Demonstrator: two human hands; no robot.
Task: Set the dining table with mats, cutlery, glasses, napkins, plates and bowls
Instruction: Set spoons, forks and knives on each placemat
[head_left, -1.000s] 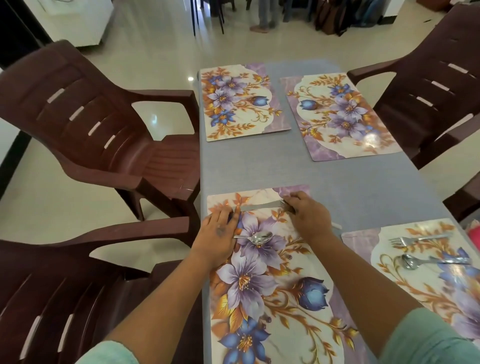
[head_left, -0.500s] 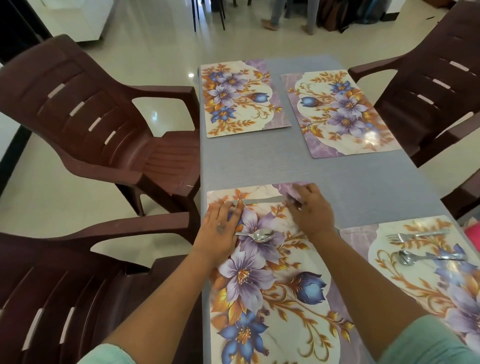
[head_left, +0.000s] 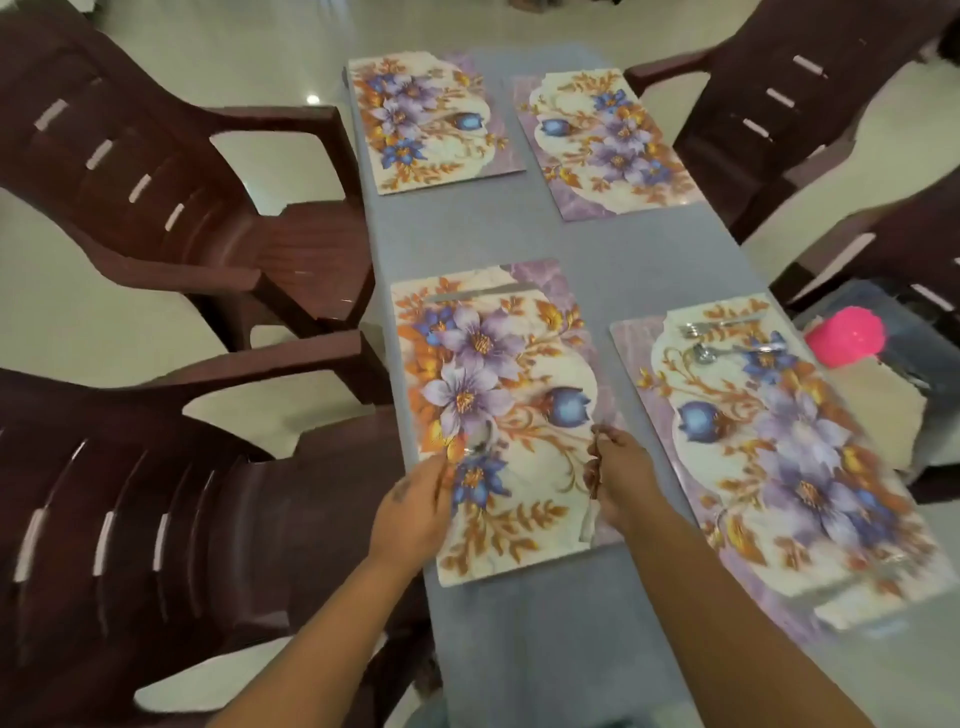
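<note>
Four floral mats lie on the grey table (head_left: 561, 623). On the near-left mat (head_left: 498, 415), a knife (head_left: 467, 295) lies across the far edge. My left hand (head_left: 415, 509) is over the mat's near-left part and pinches a spoon (head_left: 480, 442), whose bowl points away from me. My right hand (head_left: 623, 478) is at the mat's right edge and grips a thin metal utensil (head_left: 592, 499) held nearly upright; blur hides what kind it is. The near-right mat (head_left: 779, 467) carries a fork (head_left: 698, 328) and a spoon (head_left: 707, 353). The far-left mat (head_left: 431, 119) and far-right mat (head_left: 608, 145) are bare.
Dark brown plastic chairs stand on the left (head_left: 156, 208) (head_left: 130, 519) and on the right (head_left: 805, 104). At the right edge are a pink round object (head_left: 844, 338) and a beige cloth (head_left: 878, 410), over a dark container.
Both hands drew back from the mat's far edge toward me. The knife stayed at the far edge. The spoon left the mat's upper part and came along in my left hand.
</note>
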